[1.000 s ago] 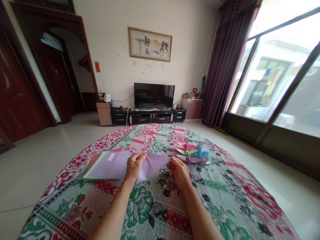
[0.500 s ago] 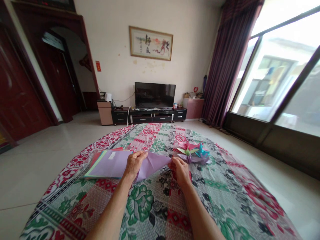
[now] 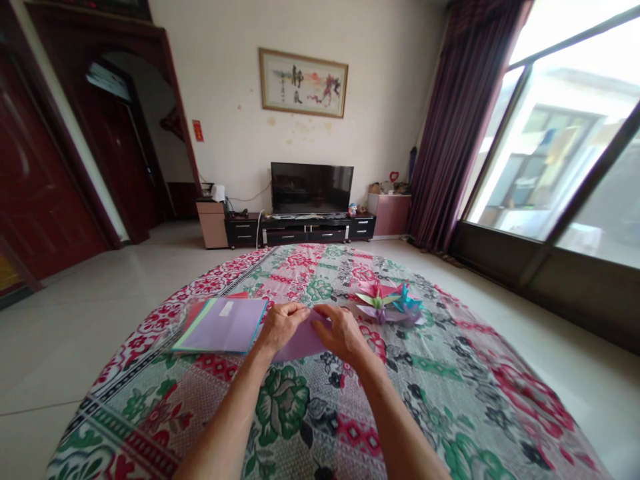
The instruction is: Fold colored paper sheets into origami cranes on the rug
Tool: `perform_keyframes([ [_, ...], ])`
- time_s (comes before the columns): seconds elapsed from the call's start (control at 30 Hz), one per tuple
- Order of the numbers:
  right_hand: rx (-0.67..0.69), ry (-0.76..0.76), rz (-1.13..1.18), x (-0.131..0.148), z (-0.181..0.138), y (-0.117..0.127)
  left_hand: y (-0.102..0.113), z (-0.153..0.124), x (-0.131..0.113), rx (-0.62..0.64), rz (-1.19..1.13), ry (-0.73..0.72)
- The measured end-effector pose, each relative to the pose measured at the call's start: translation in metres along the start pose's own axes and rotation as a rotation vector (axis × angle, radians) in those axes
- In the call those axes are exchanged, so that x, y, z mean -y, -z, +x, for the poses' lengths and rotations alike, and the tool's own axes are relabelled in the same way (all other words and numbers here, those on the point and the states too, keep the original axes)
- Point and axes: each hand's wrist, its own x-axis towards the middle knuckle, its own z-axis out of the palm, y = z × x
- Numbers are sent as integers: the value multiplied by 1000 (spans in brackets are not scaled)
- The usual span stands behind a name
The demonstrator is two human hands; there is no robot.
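Note:
A sheet of purple paper (image 3: 301,340) is held between my two hands above the table. My left hand (image 3: 283,325) pinches its upper edge on the left. Close beside it, my right hand (image 3: 343,331) has its thumb and fingers closed on the sheet's right part. The lower part of the paper hangs below my fingers. To the left lies a stack of coloured paper (image 3: 220,327), purple on top with a small white label. Folded paper cranes (image 3: 380,303) in pink, green, blue and purple sit together to the right of my right hand.
A flowered cloth (image 3: 320,413) covers the round table. Beyond it, a television (image 3: 312,190) stands on a low black cabinet (image 3: 295,233) against the wall. A dark curtain (image 3: 450,127) and large windows are on the right, with doors on the left.
My right hand has moved left, close to my left hand, bringing the paper's right corner inward. The paper that stretched out between the hands is now drawn together.

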Motion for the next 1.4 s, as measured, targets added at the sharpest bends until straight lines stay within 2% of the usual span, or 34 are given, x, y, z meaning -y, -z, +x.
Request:
perform_keyframes([
  [0.1,57,-70,22,-4,-1,-1,0,0,0,35,19,-2],
  [0.2,59,-100,58,-9,-2,0,5,1,5,90,-2,48],
  [0.37,-28,-177,103,-24,-2,-1,23,-1,13,222,-100,161],
  [0.47,-109,-226,146,-32,-3,-4,26,-4,17,264,-164,208],
  [0.73,-233,-274,277,-41,-4,-10,18,1,28,45,-299,181],
  [1.03,-254,-331,291,-47,-8,-13,12,1,37,-58,-301,50],
  [1.17,-252,-354,293,-51,-8,-16,10,2,39,-93,-271,64],
  [1.4,-243,-372,281,-56,-9,-19,13,0,38,-76,-352,88],
])
